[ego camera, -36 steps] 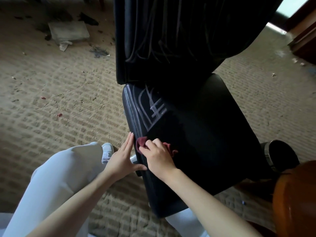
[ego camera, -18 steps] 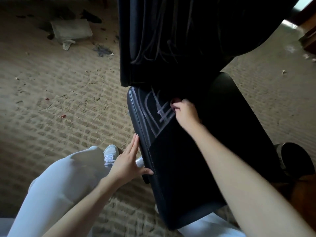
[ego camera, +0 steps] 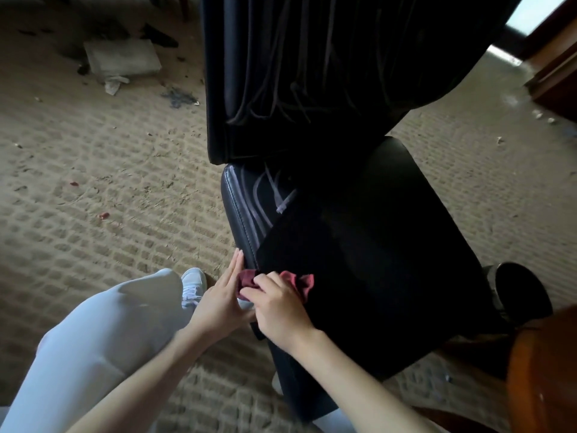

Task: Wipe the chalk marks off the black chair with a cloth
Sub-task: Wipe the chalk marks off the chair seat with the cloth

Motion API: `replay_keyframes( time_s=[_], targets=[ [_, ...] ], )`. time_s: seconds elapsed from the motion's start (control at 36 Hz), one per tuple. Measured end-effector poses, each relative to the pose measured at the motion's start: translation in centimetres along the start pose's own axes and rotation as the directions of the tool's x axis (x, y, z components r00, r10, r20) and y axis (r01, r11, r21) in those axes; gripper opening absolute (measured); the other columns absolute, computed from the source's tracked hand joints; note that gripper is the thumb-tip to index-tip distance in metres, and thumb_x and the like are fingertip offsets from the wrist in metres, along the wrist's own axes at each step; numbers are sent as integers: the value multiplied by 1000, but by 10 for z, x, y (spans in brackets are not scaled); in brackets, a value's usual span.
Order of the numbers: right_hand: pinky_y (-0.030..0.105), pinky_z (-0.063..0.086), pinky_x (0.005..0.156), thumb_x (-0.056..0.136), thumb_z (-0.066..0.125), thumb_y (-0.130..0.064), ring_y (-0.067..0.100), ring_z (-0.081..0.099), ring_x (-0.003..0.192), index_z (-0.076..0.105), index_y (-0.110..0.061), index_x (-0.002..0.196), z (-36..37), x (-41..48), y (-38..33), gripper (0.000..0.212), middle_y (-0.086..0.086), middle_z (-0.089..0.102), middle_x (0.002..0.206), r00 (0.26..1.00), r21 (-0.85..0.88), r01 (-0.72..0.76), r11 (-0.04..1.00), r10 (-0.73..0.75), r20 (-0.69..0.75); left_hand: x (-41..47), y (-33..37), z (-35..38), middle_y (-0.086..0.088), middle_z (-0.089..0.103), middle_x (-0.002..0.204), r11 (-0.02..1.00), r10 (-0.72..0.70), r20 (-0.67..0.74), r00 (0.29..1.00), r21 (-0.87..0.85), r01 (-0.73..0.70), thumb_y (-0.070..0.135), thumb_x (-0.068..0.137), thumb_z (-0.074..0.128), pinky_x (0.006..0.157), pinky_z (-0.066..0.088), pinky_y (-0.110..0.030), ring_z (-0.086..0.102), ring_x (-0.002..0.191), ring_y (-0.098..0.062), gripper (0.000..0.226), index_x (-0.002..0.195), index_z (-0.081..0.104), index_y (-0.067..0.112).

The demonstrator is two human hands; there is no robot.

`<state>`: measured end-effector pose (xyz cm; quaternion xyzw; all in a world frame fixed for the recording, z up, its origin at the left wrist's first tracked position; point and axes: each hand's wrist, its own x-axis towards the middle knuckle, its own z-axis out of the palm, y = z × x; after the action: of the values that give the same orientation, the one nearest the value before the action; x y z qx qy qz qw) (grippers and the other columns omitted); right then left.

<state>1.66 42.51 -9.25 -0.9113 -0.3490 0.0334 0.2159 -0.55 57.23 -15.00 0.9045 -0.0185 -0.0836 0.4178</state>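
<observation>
— What lies on the floor at the far left?

— A beige carpet (ego camera: pixel 78 245) with dirt on it. At the top left there is a flat pale slab (ego camera: pixel 121 59) with a crumpled scrap (ego camera: pixel 114 84) just in front of it. A dark smudge (ego camera: pixel 179 96) lies near the black chair (ego camera: pixel 390 239), and a small red bit (ego camera: pixel 104 215) lies well apart from it.

— And closer to the person?

— A leg in light trousers (ego camera: pixel 109 323) and a white shoe (ego camera: pixel 193 282), just beside the left edge of the seat (ego camera: pixel 359 323).

— How are the hands?

— The left hand (ego camera: pixel 218 300) has straight fingers laid flat against the left side of the seat, and it grips nothing. It touches one end of the dark red cloth (ego camera: pixel 301 281). The right hand (ego camera: pixel 278 304) is curled round the cloth and presses it on the front left part of the seat. This hand covers the middle of the cloth, so only two ends show.

— Where is the chalk?

— Pale chalk lines (ego camera: pixel 268 195) are at the back left corner of the seat, beyond the hands and apart from the cloth. Some fainter lines (ego camera: pixel 281 89) run over the backrest (ego camera: pixel 343 42).

— And on the right?

— A black round thing (ego camera: pixel 518 292) stands just beside the right corner of the seat; what it is cannot be told. A brown wooden thing (ego camera: pixel 543 370) fills the lower right corner and hides the floor there. More brown furniture (ego camera: pixel 555 73) is at the top right, well apart from the chair.
</observation>
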Motion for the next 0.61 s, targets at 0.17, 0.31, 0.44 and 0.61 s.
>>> replay_keyframes(
  time_s=[0.17,0.31,0.44,0.61],
  targets=[
    [35,48,66,82,50,-5,32,52,71,74,-10,90,-41,48,36,26,12,57,77,967,61,-175,983,184,-179,3,-2,2,3,-3,160,1000,7,4,1000,-28,-7,96,51,43,106,24,-16,3,145,-5,138,151,-7,15],
    [37,44,90,90,52,-1,38,53,100,70,-6,112,-70,117,92,29,20,59,104,888,73,-427,901,433,-153,20,-5,-7,2,-1,159,998,28,-61,998,-49,-31,93,55,46,108,21,-15,7,144,-9,132,151,-5,17],
    [43,42,99,94,48,-8,35,48,115,65,-10,121,-59,152,122,31,18,53,122,846,-6,-525,851,521,-115,28,-12,-7,9,-15,157,998,38,-35,999,-54,-40,96,51,46,107,17,-13,1,145,-7,137,149,-14,20],
    [39,45,86,88,52,-3,38,52,100,69,-5,106,-36,133,97,24,18,55,108,882,-74,-462,884,448,-146,31,-14,-6,16,-22,154,996,13,13,1000,-87,-12,94,49,49,104,12,-3,-5,143,0,136,146,-19,27]
  ],
)
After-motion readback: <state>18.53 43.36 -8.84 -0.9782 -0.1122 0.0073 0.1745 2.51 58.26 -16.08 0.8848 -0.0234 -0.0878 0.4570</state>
